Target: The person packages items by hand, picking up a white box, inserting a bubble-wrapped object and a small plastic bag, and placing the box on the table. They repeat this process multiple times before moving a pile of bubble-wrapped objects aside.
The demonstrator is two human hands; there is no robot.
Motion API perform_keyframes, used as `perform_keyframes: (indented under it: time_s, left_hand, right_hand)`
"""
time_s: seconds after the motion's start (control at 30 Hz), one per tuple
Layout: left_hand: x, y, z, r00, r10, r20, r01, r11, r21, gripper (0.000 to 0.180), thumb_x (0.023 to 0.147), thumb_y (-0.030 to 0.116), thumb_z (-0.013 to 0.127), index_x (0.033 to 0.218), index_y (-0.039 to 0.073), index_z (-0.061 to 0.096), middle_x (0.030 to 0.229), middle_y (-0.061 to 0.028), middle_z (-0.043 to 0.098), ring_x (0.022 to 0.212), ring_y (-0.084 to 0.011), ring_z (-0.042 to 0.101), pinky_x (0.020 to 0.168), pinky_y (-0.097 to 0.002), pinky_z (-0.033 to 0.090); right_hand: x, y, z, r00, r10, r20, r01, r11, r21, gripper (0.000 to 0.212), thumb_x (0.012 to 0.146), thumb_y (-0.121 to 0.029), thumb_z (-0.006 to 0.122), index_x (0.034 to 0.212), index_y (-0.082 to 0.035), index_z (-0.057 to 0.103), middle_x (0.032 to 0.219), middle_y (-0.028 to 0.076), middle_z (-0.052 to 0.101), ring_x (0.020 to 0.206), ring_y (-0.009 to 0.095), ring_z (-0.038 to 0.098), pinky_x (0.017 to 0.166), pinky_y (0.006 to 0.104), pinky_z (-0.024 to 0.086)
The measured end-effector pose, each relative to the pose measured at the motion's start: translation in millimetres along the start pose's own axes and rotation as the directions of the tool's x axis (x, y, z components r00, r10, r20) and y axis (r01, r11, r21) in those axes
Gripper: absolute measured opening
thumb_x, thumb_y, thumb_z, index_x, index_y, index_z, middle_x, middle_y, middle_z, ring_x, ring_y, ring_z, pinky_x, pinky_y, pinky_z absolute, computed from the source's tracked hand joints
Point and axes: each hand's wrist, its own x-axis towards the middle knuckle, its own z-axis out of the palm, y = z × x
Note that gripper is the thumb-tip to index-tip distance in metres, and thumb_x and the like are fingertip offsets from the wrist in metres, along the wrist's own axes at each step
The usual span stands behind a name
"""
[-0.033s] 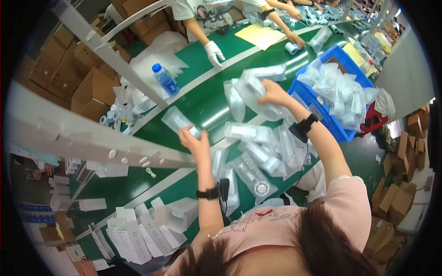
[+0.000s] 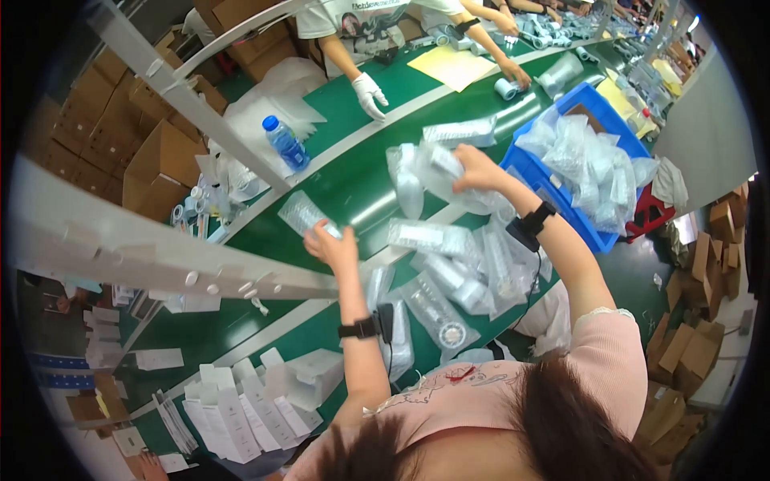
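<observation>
Bubble-wrapped packets lay left of the blue crate, spread over a green worktop. Handling them, one per hand, looked like the step under way; the next move seemed to call for a firm grip and a lift clear of neighbours. Far left of the crate, a grey post slanted across, limiting that side; a pale rail bounded the far edge. Most room appeared between the hands, well left of the crate. Just beside the crate, the right hand was closed on a clear packet; farther left, the left hand pinched the near end of a slim packet.
</observation>
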Motion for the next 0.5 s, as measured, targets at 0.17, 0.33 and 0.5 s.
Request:
perform_keyframes:
  time_s: [0.17, 0.33, 0.5]
  left_hand:
    - [38, -31, 51, 0.801, -0.592, 0.092, 0.532, 0.773, 0.347, 0.059, 0.068, 0.029, 0.067, 0.119, 0.024, 0.037, 0.126, -0.0208, 0.03, 0.111, -0.0412, 0.038, 0.088, -0.0556, 0.031]
    - [57, -33, 69, 0.751, -0.651, 0.113, 0.524, 0.691, 0.499, 0.064, 0.068, 0.031, 0.067, 0.122, 0.032, 0.034, 0.119, -0.0195, 0.039, 0.105, -0.0382, 0.044, 0.081, -0.0505, 0.039]
    - [68, -43, 59, 0.883, -0.419, 0.21, 0.427, 0.904, 0.01, 0.067, 0.065, 0.025, 0.063, 0.125, 0.024, 0.033, 0.106, -0.0229, 0.053, 0.096, -0.0416, 0.052, 0.081, -0.0446, 0.043]
  right_hand:
    - [12, 30, -7, 0.964, -0.152, 0.219, 0.252, 0.789, -0.56, 0.046, 0.044, -0.033, 0.069, 0.075, 0.0, 0.065, 0.124, 0.02, 0.042, 0.121, 0.035, 0.03, 0.092, 0.0461, 0.034]
    - [95, 83, -7, 0.974, -0.184, 0.133, 0.222, 0.643, -0.733, 0.045, 0.042, -0.038, 0.069, 0.071, -0.004, 0.068, 0.127, 0.019, 0.038, 0.128, 0.04, 0.014, 0.096, 0.0634, 0.015]
    - [149, 114, 1, 0.95, 0.09, 0.301, 0.175, 0.646, -0.743, 0.047, 0.043, -0.04, 0.069, 0.075, -0.005, 0.069, 0.131, 0.018, 0.033, 0.126, 0.04, 0.017, 0.096, 0.063, 0.015]
